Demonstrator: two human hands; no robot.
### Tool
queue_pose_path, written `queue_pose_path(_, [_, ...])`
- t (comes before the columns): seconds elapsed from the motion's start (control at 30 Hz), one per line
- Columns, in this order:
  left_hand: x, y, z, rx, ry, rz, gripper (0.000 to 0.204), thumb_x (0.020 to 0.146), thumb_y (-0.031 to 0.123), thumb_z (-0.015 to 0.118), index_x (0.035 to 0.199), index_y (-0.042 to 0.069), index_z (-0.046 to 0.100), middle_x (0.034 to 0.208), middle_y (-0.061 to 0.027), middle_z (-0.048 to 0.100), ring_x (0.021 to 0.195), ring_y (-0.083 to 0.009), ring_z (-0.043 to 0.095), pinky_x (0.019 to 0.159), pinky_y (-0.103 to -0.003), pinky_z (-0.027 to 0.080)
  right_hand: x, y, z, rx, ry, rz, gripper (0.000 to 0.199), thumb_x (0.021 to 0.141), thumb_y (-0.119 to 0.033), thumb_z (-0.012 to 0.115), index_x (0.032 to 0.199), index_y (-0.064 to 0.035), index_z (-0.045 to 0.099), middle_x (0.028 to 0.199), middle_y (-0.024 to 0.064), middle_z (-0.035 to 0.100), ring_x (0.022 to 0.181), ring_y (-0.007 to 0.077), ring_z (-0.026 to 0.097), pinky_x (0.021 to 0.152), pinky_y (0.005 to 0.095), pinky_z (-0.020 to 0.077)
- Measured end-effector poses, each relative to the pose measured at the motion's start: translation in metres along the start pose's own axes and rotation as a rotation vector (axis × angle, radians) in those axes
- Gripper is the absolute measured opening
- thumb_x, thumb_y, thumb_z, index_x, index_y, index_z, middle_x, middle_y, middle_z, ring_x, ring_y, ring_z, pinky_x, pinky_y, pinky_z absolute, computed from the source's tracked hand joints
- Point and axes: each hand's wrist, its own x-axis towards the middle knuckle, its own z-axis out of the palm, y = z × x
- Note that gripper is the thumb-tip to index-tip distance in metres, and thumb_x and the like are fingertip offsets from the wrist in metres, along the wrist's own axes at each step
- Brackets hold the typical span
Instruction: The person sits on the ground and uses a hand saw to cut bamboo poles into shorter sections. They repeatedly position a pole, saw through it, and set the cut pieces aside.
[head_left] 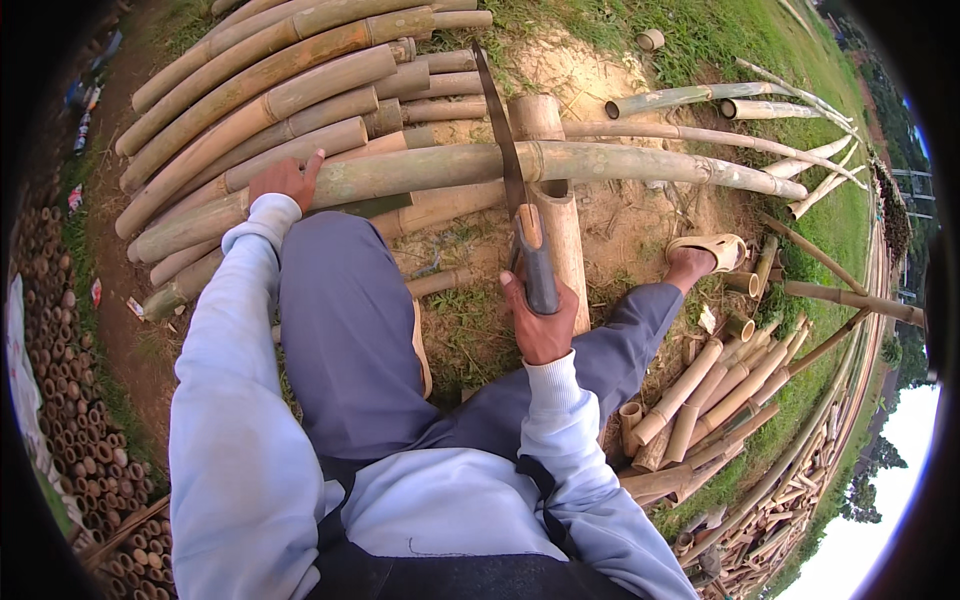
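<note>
the right grip (545, 325) is clasping the dark handle (540, 268) of a handsaw (511, 170), which is pointing away from the person. the blade is crossing over a long bamboo pole (420, 168) just left of one of its nodes; whether the teeth are biting in cannot be told. the pole is lying crosswise beyond the right grip, well apart from it, and directly under the left grip (285, 182), which is resting on it to the left of the saw; whether those fingers are curling round cannot be told.

a thick bamboo log (562, 240) is passing beneath the pole, just right of the blade. the person's left knee (335, 250) is bending near the pole, while the right foot, wearing a tan clog (715, 250), is standing out to the right. cut bamboo poles (290, 90) are lying stacked at the upper left, and short bamboo pieces (705, 400) are sitting heaped at the right.
</note>
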Motion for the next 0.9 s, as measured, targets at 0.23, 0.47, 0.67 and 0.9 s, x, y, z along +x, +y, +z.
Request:
queue_pose_path(0.23, [0.008, -0.004, 0.000, -0.046, 0.014, 0.070, 0.079, 0.099, 0.069, 0.035, 0.117, 0.002, 0.072, 0.115, -0.0258, 0.070, 0.109, -0.0405, 0.066, 0.098, -0.050, 0.049, 0.013, 0.004, -0.019, 0.026, -0.054, 0.025, 0.021, 0.092, -0.019, 0.078, 0.092, -0.0014, 0.066, 0.074, -0.0021, 0.058, 0.068, 0.0069, 0.051, 0.062, 0.0261, 0.0440])
queue_pose_path(0.47, [-0.005, 0.006, 0.000, 0.041, 0.023, 0.051, 0.075, 0.100, 0.068, 0.036, 0.117, 0.005, 0.072, 0.112, -0.0245, 0.071, 0.105, -0.0392, 0.068, 0.096, -0.050, 0.050, -0.008, 0.095, -0.002, 0.095, 0.024, -0.043, 0.021, 0.092, -0.016, 0.076, 0.101, 0.0019, 0.068, 0.077, 0.0002, 0.063, 0.072, 0.0074, 0.054, 0.066, 0.0277, 0.0471])
queue_pose_path(0.67, [0.023, 0.035, -0.042, -0.055, 0.125, 0.316, 0.062, 0.102, 0.058, 0.039, 0.117, 0.007, 0.071, 0.113, -0.0221, 0.071, 0.106, -0.0403, 0.067, 0.096, -0.049, 0.050, 0.005, 0.028, -0.009, -0.042, -0.037, -0.058, 0.025, 0.092, -0.019, 0.077, 0.094, 0.0031, 0.066, 0.072, 0.0047, 0.061, 0.068, 0.0096, 0.054, 0.064, 0.0291, 0.0476])
queue_pose_path(0.9, [0.028, 0.148, -0.037, -0.177, -0.101, 0.431, 0.068, 0.101, 0.060, 0.037, 0.104, 0.001, 0.071, 0.102, -0.0256, 0.071, 0.101, -0.0433, 0.066, 0.093, -0.050, 0.047, 0.008, 0.038, -0.019, 0.048, -0.088, -0.029, 0.028, 0.091, -0.021, 0.078, 0.091, 0.0027, 0.064, 0.068, 0.0044, 0.057, 0.064, 0.0107, 0.051, 0.061, 0.0295, 0.0462])
